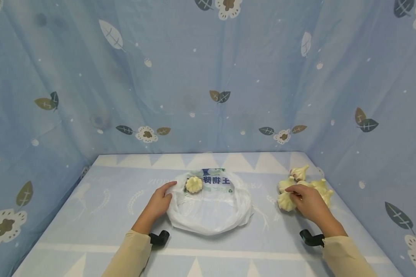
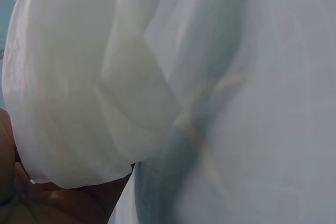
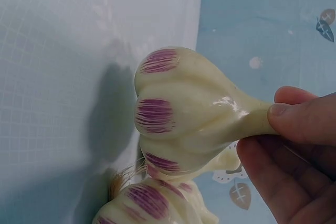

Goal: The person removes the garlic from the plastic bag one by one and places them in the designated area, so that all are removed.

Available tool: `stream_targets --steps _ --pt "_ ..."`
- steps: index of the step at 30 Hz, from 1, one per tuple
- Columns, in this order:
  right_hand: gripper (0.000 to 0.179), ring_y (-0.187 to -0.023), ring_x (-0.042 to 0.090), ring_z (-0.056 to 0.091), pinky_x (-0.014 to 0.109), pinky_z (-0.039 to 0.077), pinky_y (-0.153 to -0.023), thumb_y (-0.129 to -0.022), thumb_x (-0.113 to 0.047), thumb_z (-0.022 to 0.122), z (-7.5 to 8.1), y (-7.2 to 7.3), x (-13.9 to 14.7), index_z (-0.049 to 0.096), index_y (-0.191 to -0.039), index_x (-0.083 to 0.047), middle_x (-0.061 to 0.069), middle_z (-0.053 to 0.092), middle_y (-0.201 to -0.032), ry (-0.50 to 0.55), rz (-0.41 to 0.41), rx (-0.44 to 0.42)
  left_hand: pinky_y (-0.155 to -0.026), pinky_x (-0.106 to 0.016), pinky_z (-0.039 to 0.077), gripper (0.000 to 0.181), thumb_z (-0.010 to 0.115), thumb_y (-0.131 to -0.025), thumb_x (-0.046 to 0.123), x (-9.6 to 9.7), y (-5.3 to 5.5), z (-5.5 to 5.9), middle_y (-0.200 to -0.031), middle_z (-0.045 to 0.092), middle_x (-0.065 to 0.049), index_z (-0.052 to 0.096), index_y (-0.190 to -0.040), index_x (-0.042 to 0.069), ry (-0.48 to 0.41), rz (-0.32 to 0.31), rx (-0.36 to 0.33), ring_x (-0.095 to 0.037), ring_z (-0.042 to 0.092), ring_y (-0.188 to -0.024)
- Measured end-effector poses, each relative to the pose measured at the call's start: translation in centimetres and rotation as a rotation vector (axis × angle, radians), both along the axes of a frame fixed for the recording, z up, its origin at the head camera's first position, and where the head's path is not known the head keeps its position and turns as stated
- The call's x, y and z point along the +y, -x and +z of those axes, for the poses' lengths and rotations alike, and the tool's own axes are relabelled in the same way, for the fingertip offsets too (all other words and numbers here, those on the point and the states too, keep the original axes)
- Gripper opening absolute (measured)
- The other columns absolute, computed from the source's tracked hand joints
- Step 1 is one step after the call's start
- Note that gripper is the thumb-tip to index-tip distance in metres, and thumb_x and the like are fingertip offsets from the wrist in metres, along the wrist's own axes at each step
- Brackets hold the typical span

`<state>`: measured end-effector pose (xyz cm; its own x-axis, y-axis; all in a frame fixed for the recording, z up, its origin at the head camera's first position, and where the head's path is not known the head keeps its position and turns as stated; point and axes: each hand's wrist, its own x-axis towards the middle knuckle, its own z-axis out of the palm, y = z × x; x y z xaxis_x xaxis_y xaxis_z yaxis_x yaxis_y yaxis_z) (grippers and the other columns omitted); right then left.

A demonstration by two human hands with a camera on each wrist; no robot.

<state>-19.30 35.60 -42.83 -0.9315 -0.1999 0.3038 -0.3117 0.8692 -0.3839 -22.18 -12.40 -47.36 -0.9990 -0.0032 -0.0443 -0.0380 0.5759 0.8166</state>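
A white plastic bag (image 1: pixel 209 227) with green and blue print lies with its mouth spread wide. My left hand (image 1: pixel 160 200) holds it at the left rim; in the left wrist view the bag (image 2: pixel 79 93) hides most of the fingers. One garlic bulb (image 1: pixel 194 185) lies in the bag's back left part. On the right, my right hand (image 1: pixel 308 202) pinches the stem of a garlic bulb (image 3: pixel 184 108) between thumb and fingers. Purple streaks mark its cloves. Several other garlic bulbs (image 1: pixel 286 202) are clustered around and behind that hand.
The table (image 1: pixel 100 215) has a pale blue and white patterned cover. Blue curtains (image 1: pixel 194 77) with leaves and flowers hang at the back and both sides. Another streaked bulb (image 3: pixel 152 203) with a tuft of roots sits just below the pinched one in the right wrist view.
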Motion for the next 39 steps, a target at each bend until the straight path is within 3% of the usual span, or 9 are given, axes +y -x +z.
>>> stream_targets --steps 10,19,30,39 --pt "0.024 -0.090 0.031 0.067 0.031 0.051 -0.062 -0.092 -0.005 0.059 0.0 0.0 0.5 0.068 -0.114 -0.004 0.017 0.068 -0.113 -0.002 -0.023 -0.043 -0.117 -0.058 0.024 0.050 0.039 -0.097 0.005 0.0 0.1 0.1 -0.155 0.035 -0.019 0.045 -0.145 0.014 -0.011 -0.013 0.016 -0.037 0.025 -0.146" --pt "0.022 -0.090 0.033 0.067 0.042 0.054 -0.070 -0.089 0.000 0.061 0.0 0.1 1.1 0.070 -0.109 -0.002 0.020 0.068 -0.111 -0.023 -0.030 0.000 -0.117 -0.058 0.023 0.050 0.039 -0.097 0.005 0.0 0.2 -0.1 -0.155 0.034 -0.018 0.044 -0.145 0.015 -0.008 -0.002 0.004 -0.037 0.025 -0.146" --pt "0.023 -0.102 0.042 0.064 0.052 0.054 -0.080 -0.091 0.000 0.059 -0.2 0.5 1.4 0.069 -0.111 -0.002 0.023 0.066 -0.116 -0.057 -0.046 -0.033 -0.117 -0.058 0.023 0.050 0.039 -0.097 0.005 -0.1 0.2 -0.3 -0.155 0.035 -0.018 0.045 -0.145 0.015 -0.006 -0.008 0.022 -0.037 0.025 -0.146" --pt "0.023 -0.099 0.041 0.065 0.051 0.055 -0.079 -0.089 0.001 0.060 -0.8 0.9 1.5 0.069 -0.110 -0.001 0.022 0.067 -0.112 -0.054 -0.042 -0.019 -0.117 -0.058 0.023 0.050 0.039 -0.096 0.005 0.0 0.0 0.0 -0.155 0.034 -0.019 0.044 -0.145 0.014 -0.012 -0.009 0.017 -0.038 0.025 -0.146"
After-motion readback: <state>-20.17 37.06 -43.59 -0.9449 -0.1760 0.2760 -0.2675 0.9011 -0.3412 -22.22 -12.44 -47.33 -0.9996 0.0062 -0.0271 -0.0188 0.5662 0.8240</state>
